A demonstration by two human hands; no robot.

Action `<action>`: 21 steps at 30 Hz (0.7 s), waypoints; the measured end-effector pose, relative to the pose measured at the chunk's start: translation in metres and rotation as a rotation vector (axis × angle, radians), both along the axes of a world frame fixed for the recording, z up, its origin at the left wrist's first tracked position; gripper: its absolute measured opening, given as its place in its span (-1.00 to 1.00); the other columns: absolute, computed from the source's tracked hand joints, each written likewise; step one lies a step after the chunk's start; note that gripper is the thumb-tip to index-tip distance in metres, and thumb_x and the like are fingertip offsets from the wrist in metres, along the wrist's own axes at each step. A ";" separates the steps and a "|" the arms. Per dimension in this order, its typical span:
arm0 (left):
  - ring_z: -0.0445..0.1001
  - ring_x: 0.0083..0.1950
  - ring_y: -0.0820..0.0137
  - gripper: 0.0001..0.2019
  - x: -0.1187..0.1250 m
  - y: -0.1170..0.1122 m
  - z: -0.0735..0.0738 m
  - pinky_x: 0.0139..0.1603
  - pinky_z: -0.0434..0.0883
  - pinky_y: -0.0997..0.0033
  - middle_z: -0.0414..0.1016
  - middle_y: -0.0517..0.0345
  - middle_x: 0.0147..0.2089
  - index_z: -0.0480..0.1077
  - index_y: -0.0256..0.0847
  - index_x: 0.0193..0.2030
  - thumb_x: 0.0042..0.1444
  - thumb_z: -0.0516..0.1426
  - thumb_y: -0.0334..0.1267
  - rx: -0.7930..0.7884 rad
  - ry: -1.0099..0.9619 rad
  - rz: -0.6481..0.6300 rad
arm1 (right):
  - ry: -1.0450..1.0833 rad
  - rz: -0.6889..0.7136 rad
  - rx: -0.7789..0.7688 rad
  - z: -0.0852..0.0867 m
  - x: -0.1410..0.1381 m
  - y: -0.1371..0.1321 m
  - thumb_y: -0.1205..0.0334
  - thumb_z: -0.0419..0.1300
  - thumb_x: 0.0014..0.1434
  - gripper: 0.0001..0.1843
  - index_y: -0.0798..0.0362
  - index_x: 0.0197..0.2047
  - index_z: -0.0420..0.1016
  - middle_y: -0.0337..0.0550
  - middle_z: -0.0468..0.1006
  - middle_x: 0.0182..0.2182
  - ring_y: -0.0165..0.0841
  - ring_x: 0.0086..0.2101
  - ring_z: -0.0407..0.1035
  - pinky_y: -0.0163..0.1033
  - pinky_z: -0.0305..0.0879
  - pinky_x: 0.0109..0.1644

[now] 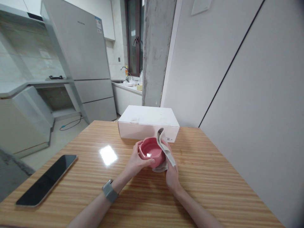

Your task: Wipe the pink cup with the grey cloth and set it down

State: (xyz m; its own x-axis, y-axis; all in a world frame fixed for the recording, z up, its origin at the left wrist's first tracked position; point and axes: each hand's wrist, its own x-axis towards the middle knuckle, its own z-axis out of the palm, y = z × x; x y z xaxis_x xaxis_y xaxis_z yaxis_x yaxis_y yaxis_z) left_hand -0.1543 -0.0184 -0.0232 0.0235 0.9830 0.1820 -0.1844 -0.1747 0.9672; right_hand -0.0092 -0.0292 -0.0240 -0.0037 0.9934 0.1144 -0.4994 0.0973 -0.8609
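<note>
A grey watch (109, 191) sits on the left wrist, nearest the camera. The left hand (136, 159) is clamped on a pink bowl (150, 150), its fingers curled around the bowl's side. The right hand (171, 174) has its grip closed on a pale grey cloth (165, 147), pressing it against the other side of the bowl, with one fold standing up over the rim and another showing below. The bowl sits between the hands, above the wooden worktop (201, 164), and just in front of a white cardboard box (148, 123), which lies flat on the worktop. To the left, a phone (46, 180) lies face up near the worktop's edge. Farther off stand a tall grey fridge (80, 47), a concrete pillar (155, 47), and a counter (127, 87) with a tap (125, 72) before a window (133, 38).
</note>
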 end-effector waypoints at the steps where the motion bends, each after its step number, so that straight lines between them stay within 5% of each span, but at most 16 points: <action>1: 0.37 0.14 0.14 -0.14 0.000 0.000 -0.001 0.13 0.33 0.11 0.35 -0.09 0.14 0.13 -0.18 0.14 -0.35 0.41 -0.27 0.015 0.031 -0.004 | 0.035 -0.035 -0.009 0.000 0.001 0.003 0.05 0.24 0.04 -0.55 -0.12 0.03 0.44 -0.30 0.44 0.07 -0.31 0.24 0.02 -0.15 -0.22 0.35; 6: 0.30 0.18 0.11 -0.14 -0.001 -0.003 0.004 0.17 0.26 0.12 0.30 -0.08 0.17 0.15 -0.16 0.14 -0.36 0.42 -0.22 0.140 0.187 -0.031 | 0.258 -0.165 -0.189 0.004 0.006 0.017 0.04 0.20 0.06 -0.71 -0.05 -0.16 0.55 -0.28 0.57 -0.10 -0.25 0.08 0.30 -0.11 0.17 0.20; 16: 0.19 0.27 0.08 -0.05 -0.003 -0.008 0.008 0.28 0.13 0.08 0.22 -0.06 0.26 0.09 -0.09 0.26 -0.31 0.41 -0.22 0.335 0.393 -0.028 | 0.293 0.203 -0.213 0.015 0.018 0.021 -0.06 0.14 0.12 -0.60 0.03 -0.12 0.54 -0.12 0.60 -0.15 -0.16 -0.01 0.39 -0.02 0.28 0.09; 21: 0.11 0.32 -0.02 0.03 -0.008 -0.005 0.003 0.32 0.00 -0.05 0.21 -0.10 0.28 0.14 -0.09 0.26 -0.45 0.44 -0.13 0.423 0.499 0.031 | 0.233 0.342 -0.259 0.017 0.020 0.019 -0.08 0.06 0.16 -0.57 0.06 -0.13 0.53 -0.09 0.61 -0.20 -0.19 -0.06 0.42 -0.03 0.29 0.06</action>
State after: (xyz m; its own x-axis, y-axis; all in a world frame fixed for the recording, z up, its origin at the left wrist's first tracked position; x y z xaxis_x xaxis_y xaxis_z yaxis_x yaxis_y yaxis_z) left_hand -0.1624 -0.0234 -0.0205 0.1778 0.8306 0.5278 0.2804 -0.5569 0.7818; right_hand 0.0111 -0.0098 -0.0070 -0.3383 0.9357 -0.1002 -0.6477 -0.3088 -0.6965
